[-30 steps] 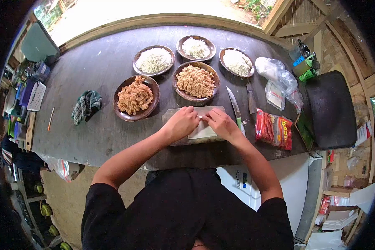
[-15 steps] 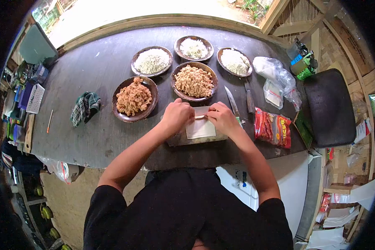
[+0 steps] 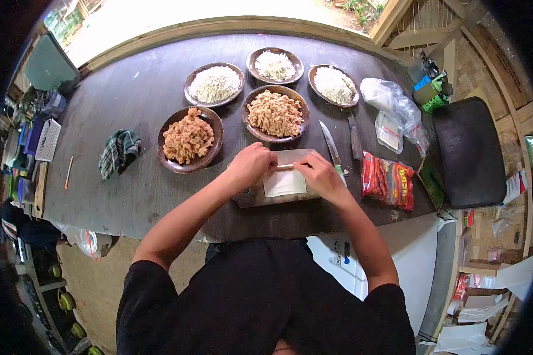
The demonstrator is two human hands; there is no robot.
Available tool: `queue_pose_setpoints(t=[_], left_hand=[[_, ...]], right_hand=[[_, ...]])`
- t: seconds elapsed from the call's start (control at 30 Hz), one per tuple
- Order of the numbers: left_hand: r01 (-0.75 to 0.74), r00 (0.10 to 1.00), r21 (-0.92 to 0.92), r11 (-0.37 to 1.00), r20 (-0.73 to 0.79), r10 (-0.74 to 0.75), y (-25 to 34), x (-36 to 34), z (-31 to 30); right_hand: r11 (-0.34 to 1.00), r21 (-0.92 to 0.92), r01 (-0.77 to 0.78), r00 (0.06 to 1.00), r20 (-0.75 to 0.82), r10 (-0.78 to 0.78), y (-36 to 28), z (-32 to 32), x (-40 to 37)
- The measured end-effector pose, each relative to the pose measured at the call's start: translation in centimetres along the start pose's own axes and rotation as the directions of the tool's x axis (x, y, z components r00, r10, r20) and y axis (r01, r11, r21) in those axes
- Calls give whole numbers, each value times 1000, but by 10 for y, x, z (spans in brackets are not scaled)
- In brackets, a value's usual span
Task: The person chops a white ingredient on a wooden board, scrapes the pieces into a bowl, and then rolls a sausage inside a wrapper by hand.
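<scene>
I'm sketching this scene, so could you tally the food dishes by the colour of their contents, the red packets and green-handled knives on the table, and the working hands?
Dishes of whitish food: 3
Dishes of brown food: 2
Red packet: 1
Green-handled knife: 1
Hands (left hand, right hand): 2
Total: 9

Hands: the left hand point(image 3: 251, 164) and right hand point(image 3: 318, 176) have been drawn slightly apart — fingertips were nearly meeting a second ago | Pale roll point(image 3: 285, 167): now exposed between them | Board point(image 3: 290, 156): far left corner, earlier visible — now hidden by the left arm
</scene>
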State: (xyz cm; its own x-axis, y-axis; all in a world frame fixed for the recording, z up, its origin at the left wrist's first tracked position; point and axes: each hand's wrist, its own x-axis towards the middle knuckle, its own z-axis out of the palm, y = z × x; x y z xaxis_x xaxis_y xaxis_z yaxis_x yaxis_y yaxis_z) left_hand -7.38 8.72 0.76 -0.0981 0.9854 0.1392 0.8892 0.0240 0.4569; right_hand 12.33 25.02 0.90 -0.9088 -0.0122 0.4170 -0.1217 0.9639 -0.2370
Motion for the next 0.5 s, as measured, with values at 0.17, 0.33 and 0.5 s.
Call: queue_pose_setpoints(t=[0.17, 0.33, 0.5], left_hand=[[-110, 994, 146, 983, 28, 107, 15, -5, -10], [-166, 986, 377, 911, 66, 152, 28, -11, 0], [-162, 985, 449, 879, 120, 120, 37, -17, -3]], right_hand=[[1000, -1, 17, 999, 50, -17, -1, -4, -2], [988, 70, -134, 987, 96, 127, 2, -2, 4], [960, 199, -197, 980, 45, 192, 8, 3, 6]])
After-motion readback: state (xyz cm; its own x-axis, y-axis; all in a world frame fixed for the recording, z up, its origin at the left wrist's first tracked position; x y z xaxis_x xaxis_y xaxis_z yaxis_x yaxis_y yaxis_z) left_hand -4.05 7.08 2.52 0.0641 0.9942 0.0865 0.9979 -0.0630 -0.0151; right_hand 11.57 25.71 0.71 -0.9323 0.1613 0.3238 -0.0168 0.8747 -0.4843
